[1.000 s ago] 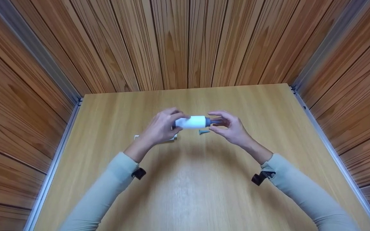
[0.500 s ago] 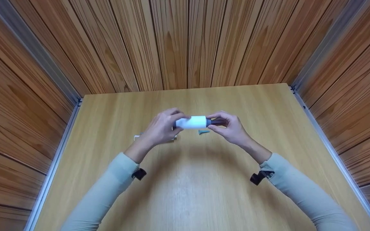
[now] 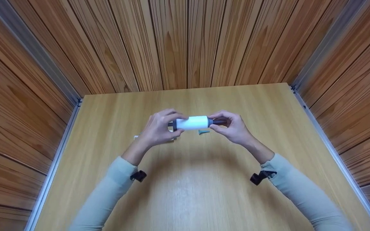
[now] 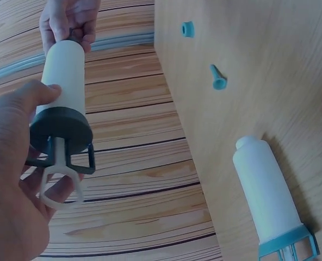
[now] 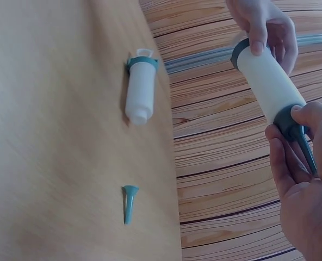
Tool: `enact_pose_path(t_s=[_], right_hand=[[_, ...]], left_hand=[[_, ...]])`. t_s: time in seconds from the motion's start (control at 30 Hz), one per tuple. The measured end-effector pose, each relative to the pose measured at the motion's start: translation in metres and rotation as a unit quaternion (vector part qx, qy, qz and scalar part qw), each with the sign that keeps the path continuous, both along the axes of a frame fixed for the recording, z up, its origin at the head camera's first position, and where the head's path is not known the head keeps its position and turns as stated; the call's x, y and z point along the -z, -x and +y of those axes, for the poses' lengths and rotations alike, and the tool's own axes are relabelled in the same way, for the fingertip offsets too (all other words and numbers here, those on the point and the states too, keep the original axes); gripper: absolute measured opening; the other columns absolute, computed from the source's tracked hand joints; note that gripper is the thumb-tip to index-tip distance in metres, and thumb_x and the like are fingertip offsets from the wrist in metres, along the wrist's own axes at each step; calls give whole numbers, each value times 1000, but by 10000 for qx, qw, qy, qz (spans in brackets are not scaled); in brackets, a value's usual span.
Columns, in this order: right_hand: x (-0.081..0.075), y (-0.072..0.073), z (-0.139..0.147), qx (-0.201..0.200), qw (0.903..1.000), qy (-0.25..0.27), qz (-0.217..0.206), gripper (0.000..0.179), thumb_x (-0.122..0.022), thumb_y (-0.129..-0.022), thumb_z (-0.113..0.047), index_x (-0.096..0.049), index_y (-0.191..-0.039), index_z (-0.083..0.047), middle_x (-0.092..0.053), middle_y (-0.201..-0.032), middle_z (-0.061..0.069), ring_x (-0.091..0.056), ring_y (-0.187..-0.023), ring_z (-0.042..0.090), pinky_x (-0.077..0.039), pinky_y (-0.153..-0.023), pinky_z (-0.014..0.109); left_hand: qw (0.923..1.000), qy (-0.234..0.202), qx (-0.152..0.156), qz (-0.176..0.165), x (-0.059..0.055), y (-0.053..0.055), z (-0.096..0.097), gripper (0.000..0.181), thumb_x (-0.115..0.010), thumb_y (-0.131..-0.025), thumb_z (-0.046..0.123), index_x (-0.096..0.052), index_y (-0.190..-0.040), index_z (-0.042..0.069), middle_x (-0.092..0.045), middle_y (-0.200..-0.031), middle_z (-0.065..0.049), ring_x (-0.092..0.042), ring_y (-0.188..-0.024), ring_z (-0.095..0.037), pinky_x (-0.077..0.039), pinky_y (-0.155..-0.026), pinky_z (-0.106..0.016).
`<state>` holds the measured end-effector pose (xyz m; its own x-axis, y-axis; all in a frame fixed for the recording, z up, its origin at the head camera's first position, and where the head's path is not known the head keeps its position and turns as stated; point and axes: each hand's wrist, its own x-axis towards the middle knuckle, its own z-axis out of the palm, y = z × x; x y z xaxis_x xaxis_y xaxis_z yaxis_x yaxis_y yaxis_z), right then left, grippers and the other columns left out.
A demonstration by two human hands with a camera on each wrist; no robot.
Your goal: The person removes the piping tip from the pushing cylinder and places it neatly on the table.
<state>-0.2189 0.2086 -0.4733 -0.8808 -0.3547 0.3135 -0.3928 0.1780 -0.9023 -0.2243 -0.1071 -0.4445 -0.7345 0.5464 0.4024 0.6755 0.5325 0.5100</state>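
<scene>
Syringe (image 3: 193, 123) in both hands, clear of the surface (image 3: 185, 195). Versus 1.0 s ago: right grip (image 3: 233, 129) has closed in; fingertips were spread around the nozzle then, now they're on its wide base. Left grip (image 3: 158, 129) has shifted slightly left, so more of the plunger end shows. Syringe sits a touch further right. Items on the surface look unmoved in the head view.

Long axis: near level, left to right in head view. Dark nozzle (image 5: 286, 120) points to the right hand, plunger (image 4: 60, 155) and dark collar (image 4: 63, 129) at the left end.

Left grip: parted by just the barrel's width, thumb on one side, fingers wrapping under, right by the collar. Right grip: thumb and fingers pinching the nozzle base, nearly together.

On surface: 2nd syringe (image 4: 270, 191) lying flat, mostly hidden behind the left hand from above; teal nozzle (image 5: 130, 202) on its side, near it; small teal ring (image 4: 188, 29) further off.
</scene>
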Motion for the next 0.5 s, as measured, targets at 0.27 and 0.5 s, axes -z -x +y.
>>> enact_pose_path(t_s=[0.27, 0.5], right_hand=[[-10, -5, -2, 60, 9996, 191, -184, 31, -78, -98, 10, -74, -128, 13, -76, -128, 30, -78, -109, 6, -66, -97, 21], [-18, -6, -4, 174, 9991, 253, -306, 30, -79, -97, 9, -75, -128, 11, -79, -125, 13, -78, -108, 9, -66, -96, 22]], left_hand=[[9971, -619, 190, 406, 3, -1, -1, 35, -89, -92, 18, -83, -125, 8, -82, -125, -14, -79, -115, -34, -69, -95, -50], [9928, -1089, 306, 401, 4, 0, -1, 34, -89, -91, 16, -83, -123, 8, -81, -124, -15, -77, -115, -33, -68, -98, -51]])
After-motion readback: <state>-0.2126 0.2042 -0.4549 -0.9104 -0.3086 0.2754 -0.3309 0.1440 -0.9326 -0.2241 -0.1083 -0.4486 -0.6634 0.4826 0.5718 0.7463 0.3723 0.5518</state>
